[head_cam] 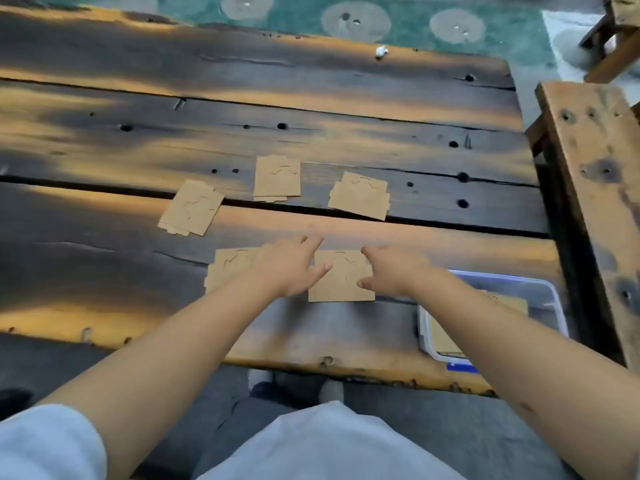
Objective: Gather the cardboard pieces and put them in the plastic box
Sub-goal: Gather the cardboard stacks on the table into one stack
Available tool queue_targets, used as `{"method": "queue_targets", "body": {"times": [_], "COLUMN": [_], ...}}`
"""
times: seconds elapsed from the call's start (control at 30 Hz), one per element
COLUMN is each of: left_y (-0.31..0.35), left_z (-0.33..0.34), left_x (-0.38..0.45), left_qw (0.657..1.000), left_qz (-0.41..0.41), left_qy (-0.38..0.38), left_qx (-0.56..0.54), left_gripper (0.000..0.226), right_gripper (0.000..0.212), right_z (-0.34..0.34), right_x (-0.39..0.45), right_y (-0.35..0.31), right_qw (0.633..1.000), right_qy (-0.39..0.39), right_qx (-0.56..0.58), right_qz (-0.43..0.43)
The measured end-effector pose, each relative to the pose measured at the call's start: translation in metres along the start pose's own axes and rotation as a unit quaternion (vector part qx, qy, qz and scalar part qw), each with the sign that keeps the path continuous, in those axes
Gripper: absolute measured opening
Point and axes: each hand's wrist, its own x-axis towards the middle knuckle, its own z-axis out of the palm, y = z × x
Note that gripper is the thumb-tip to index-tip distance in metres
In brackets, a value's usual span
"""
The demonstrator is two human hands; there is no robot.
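Observation:
Five small stacks of flat brown cardboard pieces lie on the dark wooden table (104, 271). Three stacks sit farther off: a left stack (191, 212), a middle stack (277, 178) and a right stack (360, 195). A near stack (341, 282) lies between my hands. My left hand (291, 268) is open, its thumb touching that stack's left edge. My right hand (394, 270) is open at its right edge, thumb on the cardboard. Another stack (228, 268) lies partly under my left wrist. The clear plastic box (550, 299) stands at the table's near right corner with cardboard inside, partly hidden by my right forearm.
A wooden bench (595, 188) runs along the table's right side. A small white object (381, 51) sits at the table's far edge. Beyond it is a green patterned floor (408, 19). My legs and shoes show below the near table edge.

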Motion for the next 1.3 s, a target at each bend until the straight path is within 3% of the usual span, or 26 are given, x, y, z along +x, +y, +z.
{"method": "queue_targets", "body": {"times": [0.27, 0.43, 0.7, 0.93, 1.1, 1.3], "left_y": [-0.011, -0.001, 0.009, 0.003, -0.006, -0.026], "left_z": [0.062, 0.084, 0.096, 0.097, 0.095, 0.083], "left_x": [0.021, 0.029, 0.032, 0.028, 0.022, 0.008], "left_qw": [0.989, 0.964, 0.887, 0.808, 0.796, 0.801], "left_qz": [-0.062, -0.112, -0.198, -0.236, -0.244, -0.244], "left_qy": [-0.125, -0.158, -0.131, -0.093, -0.081, -0.042], "left_qx": [-0.045, -0.180, -0.397, -0.532, -0.547, -0.545], "left_gripper": [0.066, 0.072, 0.079, 0.063, 0.053, 0.041], "right_gripper": [0.060, 0.062, 0.066, 0.072, 0.067, 0.049], "right_z": [0.038, 0.064, 0.087, 0.090, 0.093, 0.089], "right_x": [0.028, 0.042, 0.050, 0.051, 0.048, 0.052], "right_y": [0.005, 0.002, 0.001, 0.006, 0.009, -0.004], "right_qw": [0.996, 0.989, 0.979, 0.944, 0.903, 0.895], "right_qy": [-0.067, -0.070, -0.078, -0.034, 0.002, 0.033], "right_qx": [0.031, 0.110, 0.160, 0.293, 0.388, 0.397], "right_qz": [0.044, 0.067, 0.098, 0.148, 0.186, 0.202]}}
